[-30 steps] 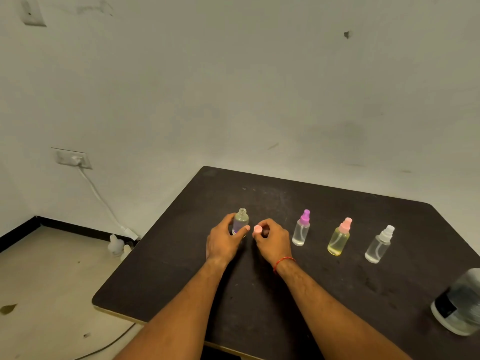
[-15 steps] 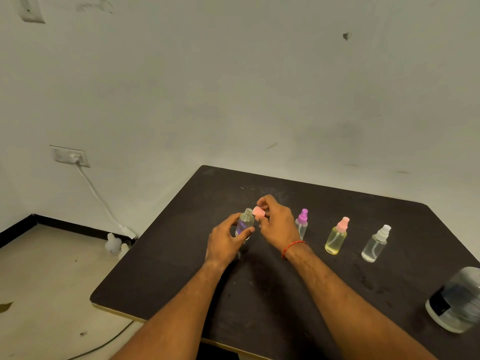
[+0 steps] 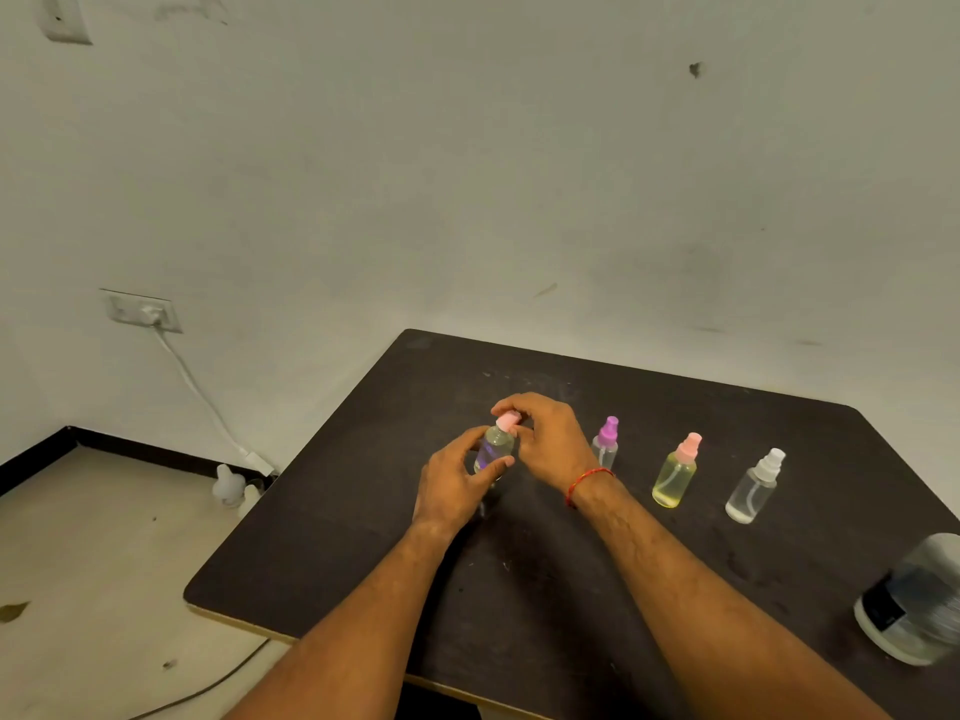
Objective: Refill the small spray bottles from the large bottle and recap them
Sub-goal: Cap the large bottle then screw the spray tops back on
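Head view, L to R: far left on the wall, a white socket plate [image 3: 140, 310] w/ a white cable [image 3: 200, 394] dropping to the floor, where small white plastic pieces [image 3: 231, 485] sit by the skirting. Then the dark matte counter [image 3: 545, 589].

Your left hand [image 3: 454, 491] grips the small clear spray bottle [image 3: 496, 449] round its body, thumb across the near side. The bottle is roughly upright, slightly tilted, w/ pale liquid inside. Your hand hides its base, so can't tell if it touches the counter.

Your right hand [image 3: 550, 441] pinches the pink spray cap [image 3: 508, 420] w/ thumb & fingertips, right at that bottle's mouth; can't tell whether it's seated. There's a thin red thread band [image 3: 589, 483] on your right wrist.

Just beside that wrist stands a clear bottle w/ purple spray cap [image 3: 605, 444], partly hidden. Next in the row, apart from each other: a yellow-filled bottle w/ pink spray cap [image 3: 675, 472], then a clear bottle w/ white spray cap [image 3: 756, 485]. Far R, nearer you, is the large clear bottle w/ dark label [image 3: 914, 605], cut by the frame edge.
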A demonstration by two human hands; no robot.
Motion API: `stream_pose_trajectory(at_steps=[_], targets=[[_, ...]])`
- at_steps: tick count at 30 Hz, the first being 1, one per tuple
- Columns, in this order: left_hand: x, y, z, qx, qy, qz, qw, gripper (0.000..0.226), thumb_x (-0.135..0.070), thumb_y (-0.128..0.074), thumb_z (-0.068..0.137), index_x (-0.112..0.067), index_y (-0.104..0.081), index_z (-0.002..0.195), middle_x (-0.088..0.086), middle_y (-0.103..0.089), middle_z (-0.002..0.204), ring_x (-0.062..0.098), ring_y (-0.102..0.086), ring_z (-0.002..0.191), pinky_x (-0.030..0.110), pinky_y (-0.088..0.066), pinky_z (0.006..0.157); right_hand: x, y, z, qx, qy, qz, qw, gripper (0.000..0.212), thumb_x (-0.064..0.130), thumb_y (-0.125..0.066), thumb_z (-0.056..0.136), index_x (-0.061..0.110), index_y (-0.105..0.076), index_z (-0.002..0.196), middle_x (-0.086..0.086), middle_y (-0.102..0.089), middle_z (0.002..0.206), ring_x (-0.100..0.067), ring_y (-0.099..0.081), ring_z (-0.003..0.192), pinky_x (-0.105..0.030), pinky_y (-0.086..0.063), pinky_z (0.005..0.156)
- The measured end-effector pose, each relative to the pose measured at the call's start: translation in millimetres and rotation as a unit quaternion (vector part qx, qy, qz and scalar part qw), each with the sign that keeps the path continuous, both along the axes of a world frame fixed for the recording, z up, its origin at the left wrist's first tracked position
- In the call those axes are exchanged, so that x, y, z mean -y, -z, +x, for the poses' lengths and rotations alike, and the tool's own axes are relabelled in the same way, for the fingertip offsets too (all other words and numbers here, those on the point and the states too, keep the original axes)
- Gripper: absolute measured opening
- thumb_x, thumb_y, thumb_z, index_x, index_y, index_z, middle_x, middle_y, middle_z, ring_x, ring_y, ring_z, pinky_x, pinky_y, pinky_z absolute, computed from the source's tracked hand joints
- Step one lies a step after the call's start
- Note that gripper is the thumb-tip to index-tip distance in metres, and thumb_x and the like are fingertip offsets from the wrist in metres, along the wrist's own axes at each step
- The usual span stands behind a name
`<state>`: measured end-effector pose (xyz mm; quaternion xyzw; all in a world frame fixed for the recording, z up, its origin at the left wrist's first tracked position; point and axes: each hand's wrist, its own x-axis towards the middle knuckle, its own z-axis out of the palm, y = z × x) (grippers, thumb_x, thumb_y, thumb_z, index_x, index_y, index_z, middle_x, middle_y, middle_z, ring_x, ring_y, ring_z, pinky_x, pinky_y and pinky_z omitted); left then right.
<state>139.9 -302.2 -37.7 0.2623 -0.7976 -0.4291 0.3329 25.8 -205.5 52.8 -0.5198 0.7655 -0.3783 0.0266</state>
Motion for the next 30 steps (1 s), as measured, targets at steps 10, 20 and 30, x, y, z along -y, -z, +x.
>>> stream_pose_trajectory(at_steps=[10, 20, 30], targets=[[-3.2, -4.7, 0.9, 0.0, 0.005, 0.004, 1.0, 0.048, -0.048, -0.075, 0.087, -0.033, -0.063, 0.131, -0.023, -0.065, 0.116, -0.006, -0.062, 0.106, 0.01, -0.045, 0.091, 1.5, -0.8, 2.8, 0.019, 0.046, -0.011, 0.999, 0.016, 0.021, -0.075, 0.084, 0.02, -0.068, 0.098, 0.005, -0.067, 0.091, -0.008, -0.061, 0.083, -0.025, -0.055, 0.078], [-4.5, -5.3, 2.0, -0.006, 0.004, 0.0, 1.0, 0.05, -0.045, -0.076, 0.087, -0.03, -0.063, 0.132, -0.017, -0.068, 0.121, -0.002, -0.063, 0.11, 0.014, -0.047, 0.095, -0.2, 5.9, 8.2, 0.064, 0.037, -0.054, 0.996, 0.054, -0.002, -0.066, 0.084, 0.023, -0.056, 0.131, 0.004, -0.064, 0.106, -0.012, -0.062, 0.101, -0.037, -0.057, 0.091], [-5.4, -6.2, 2.1, 0.003, 0.0, 0.007, 1.0, 0.048, -0.041, -0.076, 0.088, -0.029, -0.062, 0.132, -0.019, -0.064, 0.12, -0.005, -0.061, 0.105, 0.007, -0.043, 0.09, -2.2, 10.1, 10.0, 0.099, 0.04, -0.074, 0.992, 0.052, 0.001, -0.069, 0.082, 0.022, -0.055, 0.128, 0.004, -0.064, 0.109, -0.009, -0.062, 0.102, -0.026, -0.057, 0.086]])
